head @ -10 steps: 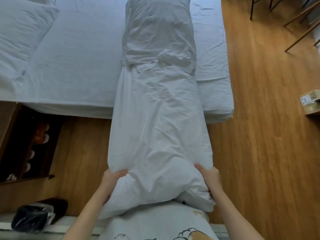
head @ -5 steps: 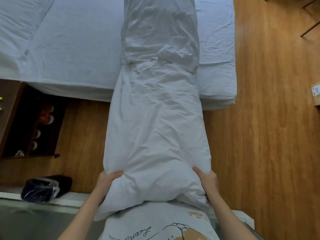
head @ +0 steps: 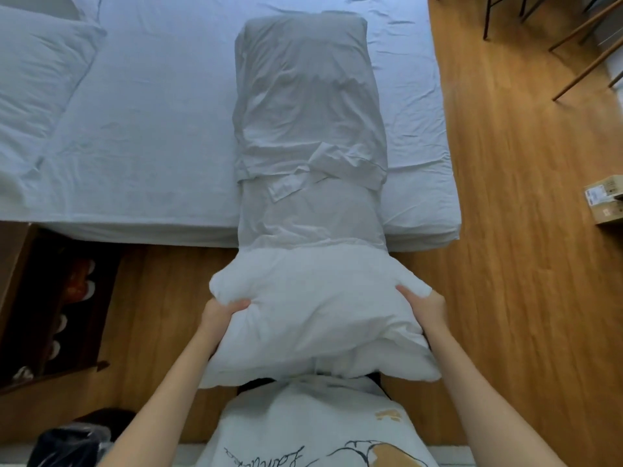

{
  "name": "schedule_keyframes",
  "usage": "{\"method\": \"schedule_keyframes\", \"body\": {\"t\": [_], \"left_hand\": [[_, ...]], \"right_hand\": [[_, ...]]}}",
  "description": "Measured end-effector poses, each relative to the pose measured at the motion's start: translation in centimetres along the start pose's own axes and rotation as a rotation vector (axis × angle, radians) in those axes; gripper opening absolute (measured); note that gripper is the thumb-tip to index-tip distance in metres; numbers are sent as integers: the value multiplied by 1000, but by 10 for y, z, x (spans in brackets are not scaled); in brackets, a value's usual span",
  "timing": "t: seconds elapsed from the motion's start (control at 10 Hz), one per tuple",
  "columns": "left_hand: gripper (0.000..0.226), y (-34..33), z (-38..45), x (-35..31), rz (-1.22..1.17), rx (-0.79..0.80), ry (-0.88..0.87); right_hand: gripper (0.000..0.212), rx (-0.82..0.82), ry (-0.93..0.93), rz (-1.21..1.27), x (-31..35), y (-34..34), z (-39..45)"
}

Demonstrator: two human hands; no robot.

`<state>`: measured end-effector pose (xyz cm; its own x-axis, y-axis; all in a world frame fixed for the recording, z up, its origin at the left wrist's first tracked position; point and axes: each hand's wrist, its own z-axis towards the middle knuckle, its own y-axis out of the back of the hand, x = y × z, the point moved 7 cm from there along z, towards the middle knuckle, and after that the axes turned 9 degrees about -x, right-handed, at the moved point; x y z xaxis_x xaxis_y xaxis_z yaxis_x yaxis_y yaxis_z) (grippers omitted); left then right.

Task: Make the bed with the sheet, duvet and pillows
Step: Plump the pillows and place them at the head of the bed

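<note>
While both hands grip it, the scene reads:
Pillow [head: 303, 308]: near end held over the floor, far end inside a pillowcase [head: 306, 106] on the bed [head: 151, 129]
Left hand [head: 220, 310]: clamped on its left edge
Right hand [head: 423, 306]: clamped on its right edge
Cardboard box [head: 605, 203]: label unreadable

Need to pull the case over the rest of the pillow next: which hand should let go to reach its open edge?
Probably the right hand: the case's hem lies nearer its side. The left hand can keep its grip on the pillow.
</note>
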<state>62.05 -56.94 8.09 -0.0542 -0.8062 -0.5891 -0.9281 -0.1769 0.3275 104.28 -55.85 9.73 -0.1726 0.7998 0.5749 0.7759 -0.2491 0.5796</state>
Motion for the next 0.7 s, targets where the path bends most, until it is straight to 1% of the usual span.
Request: {"method": "schedule_keyframes", "body": {"t": [0.1,0.2,0.3,0.4,0.5,0.6,0.7], "left_hand": [[62,5,41,-70,9,-10,-67],[54,2,67,-136,-36,-5,-124],[47,-4,91,-194,-62,-17,-131],[43,-11,118,-246,-73,-57,-156],[41,-21,136,-302,-61,-68,-178],[45,-32,158,-365,-126,-67,-178],[47,-45,162,-425,-166,-49,-164]], "right_hand": [[48,-37,51,105,72,-9,21],[40,-75,69,204,135,-10,41],[35,-85,72,209,193,-9,70],[24,-50,85,211,246,-15,102],[29,0,96,232,306,-24,138],[49,57,97,225,369,-31,175],[64,136,120,222,430,-40,217]]}}
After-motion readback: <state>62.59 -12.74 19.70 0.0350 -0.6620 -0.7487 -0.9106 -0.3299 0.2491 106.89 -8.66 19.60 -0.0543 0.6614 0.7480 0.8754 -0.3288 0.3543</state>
